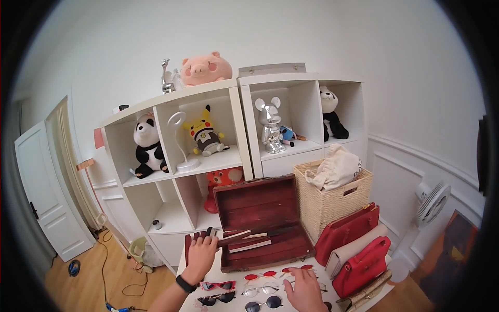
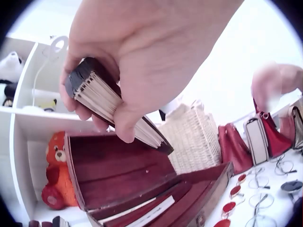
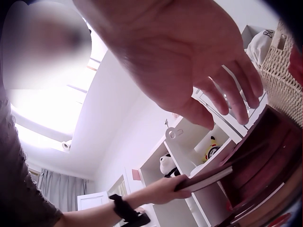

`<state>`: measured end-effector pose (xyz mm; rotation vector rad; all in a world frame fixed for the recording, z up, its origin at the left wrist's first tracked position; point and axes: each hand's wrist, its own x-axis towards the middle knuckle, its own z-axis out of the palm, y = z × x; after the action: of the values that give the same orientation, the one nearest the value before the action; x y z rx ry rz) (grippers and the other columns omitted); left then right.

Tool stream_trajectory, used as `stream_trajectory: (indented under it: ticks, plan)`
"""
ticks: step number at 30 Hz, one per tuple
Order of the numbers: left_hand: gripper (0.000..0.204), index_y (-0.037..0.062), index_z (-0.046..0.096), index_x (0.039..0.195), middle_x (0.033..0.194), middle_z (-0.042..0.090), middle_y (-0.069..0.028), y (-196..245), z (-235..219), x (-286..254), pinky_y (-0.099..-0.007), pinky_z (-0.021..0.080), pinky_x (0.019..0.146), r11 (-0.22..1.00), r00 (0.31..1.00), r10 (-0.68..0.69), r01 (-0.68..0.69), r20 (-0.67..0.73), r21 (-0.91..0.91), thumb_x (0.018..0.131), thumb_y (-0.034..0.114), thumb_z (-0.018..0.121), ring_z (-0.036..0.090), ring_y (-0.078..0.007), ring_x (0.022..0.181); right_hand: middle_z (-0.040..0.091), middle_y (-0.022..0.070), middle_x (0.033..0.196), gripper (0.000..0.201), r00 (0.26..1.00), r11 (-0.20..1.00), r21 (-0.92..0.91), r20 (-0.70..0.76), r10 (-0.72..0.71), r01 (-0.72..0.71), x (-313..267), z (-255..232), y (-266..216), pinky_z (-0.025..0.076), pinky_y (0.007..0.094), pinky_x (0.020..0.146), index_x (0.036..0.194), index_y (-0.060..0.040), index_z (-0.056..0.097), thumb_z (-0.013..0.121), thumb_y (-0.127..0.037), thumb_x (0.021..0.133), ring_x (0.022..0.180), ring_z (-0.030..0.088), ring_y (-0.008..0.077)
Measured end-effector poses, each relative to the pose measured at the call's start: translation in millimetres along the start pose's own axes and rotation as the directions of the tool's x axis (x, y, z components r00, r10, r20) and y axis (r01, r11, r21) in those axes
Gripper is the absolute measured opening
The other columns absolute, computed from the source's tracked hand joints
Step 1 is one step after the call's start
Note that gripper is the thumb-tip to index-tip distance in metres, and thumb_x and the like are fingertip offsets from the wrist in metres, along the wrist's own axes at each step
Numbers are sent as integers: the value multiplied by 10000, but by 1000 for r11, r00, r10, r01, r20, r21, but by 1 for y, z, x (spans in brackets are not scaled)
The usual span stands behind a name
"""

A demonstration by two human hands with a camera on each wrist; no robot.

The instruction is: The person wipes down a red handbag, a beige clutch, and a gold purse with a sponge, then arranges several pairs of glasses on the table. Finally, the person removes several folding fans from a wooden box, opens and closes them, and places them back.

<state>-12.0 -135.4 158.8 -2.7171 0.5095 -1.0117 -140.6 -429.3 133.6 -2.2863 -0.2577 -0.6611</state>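
Observation:
My left hand (image 1: pixel 201 257) grips a dark book (image 2: pixel 120 109) with cream pages and a black spine, thumb on one side and fingers on the other. The book is beside an old dark red suitcase (image 1: pixel 254 208), whose lid stands raised. Inside the suitcase lie more books (image 1: pixel 250 246) with pale edges. A few books (image 1: pixel 188 250) stand at its left, partly behind the left hand. My right hand (image 1: pixel 303 291) hovers over the row of glasses with its fingers loosely spread, holding nothing, as the right wrist view shows. Under and beside it are red-lensed sunglasses (image 1: pixel 269 274) and clear glasses (image 1: pixel 264 290).
More sunglasses (image 1: pixel 217 298) lie along the table's front. Red handbags (image 1: pixel 345 234) and a beige one (image 1: pixel 353 250) stand on the right. Behind them is a wicker basket (image 1: pixel 332 208) with a cloth bag (image 1: pixel 338 169). White shelves (image 1: pixel 202 169) with plush toys rise behind the suitcase.

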Motion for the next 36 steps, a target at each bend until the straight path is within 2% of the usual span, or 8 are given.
stream_trajectory:
  ticks: [6, 11, 16, 18, 22, 26, 31, 36]
  plan:
    - [286, 233, 696, 1035, 868, 578, 8, 3, -94, -64, -369, 406, 822, 995, 998, 57, -56, 5, -86, 777, 137, 621, 545, -204, 875, 381, 246, 1418, 607, 953, 908, -290, 56, -299, 302, -3, 11, -25, 336, 499, 1088, 1369, -26, 469, 692, -87, 807, 1331, 345, 441]
    - [205, 166, 652, 1028, 882, 596, 7, 10, -130, -98, -351, 415, 859, 973, 982, 176, -163, 70, -164, 827, 128, 669, 592, -204, 892, 657, 234, 969, 377, 756, 996, 62, 649, -87, 61, -11, 1, -31, 503, 481, 786, 1269, -43, 543, 549, -179, 918, 913, 622, 417]
    - [736, -49, 455, 1370, 1183, 516, -184, 21, -106, -130, -432, 474, 899, 894, 987, -157, 151, 20, -421, 748, 105, 816, 547, -350, 1035, 657, 225, 936, 300, 737, 969, 199, 631, -241, 146, -23, 7, -20, 500, 468, 711, 1157, -26, 579, 550, -245, 954, 858, 630, 418]
    - [748, -9, 369, 1445, 1214, 524, -196, 31, -75, -151, -418, 461, 932, 566, 758, -652, 472, -17, -675, 811, 77, 756, 552, -328, 1083, 646, 238, 953, 306, 782, 961, 243, 621, -51, -130, -20, 1, -30, 490, 431, 702, 1114, -22, 584, 588, -281, 951, 863, 625, 403]
    - [640, -7, 351, 1453, 1287, 563, -146, 73, -61, -158, -386, 428, 1017, -292, 861, -370, 247, 348, -924, 928, 187, 662, 547, -235, 1180, 629, 153, 773, 315, 820, 849, 507, 543, -180, -149, -28, 12, -38, 476, 391, 635, 1142, 14, 564, 615, -232, 952, 699, 630, 294]
    - [444, 10, 510, 1309, 1184, 609, -114, 108, -69, -144, -375, 440, 993, -544, 864, -6, 420, 503, -727, 944, 219, 651, 562, -222, 1137, 655, 84, 852, 385, 710, 720, 604, 668, -223, -342, -37, 16, -46, 493, 326, 665, 1279, 18, 512, 598, -186, 963, 748, 634, 179]
    - [245, 34, 575, 1101, 924, 628, -84, 118, -42, -134, -347, 495, 807, -814, 786, -173, 225, 593, -536, 950, 214, 643, 625, -165, 876, 659, 86, 876, 431, 509, 836, 392, 845, -162, -384, -48, 10, -34, 499, 311, 730, 1334, -11, 461, 566, -242, 986, 787, 635, 163]
    - [246, 52, 422, 1072, 918, 584, -60, 126, -64, -128, -310, 499, 819, -782, 793, -128, 289, 595, -553, 966, 150, 621, 632, -182, 897, 651, 136, 971, 455, 774, 738, 579, 621, -124, -346, -67, 33, -24, 484, 326, 729, 1301, 9, 451, 625, -242, 964, 836, 640, 221]
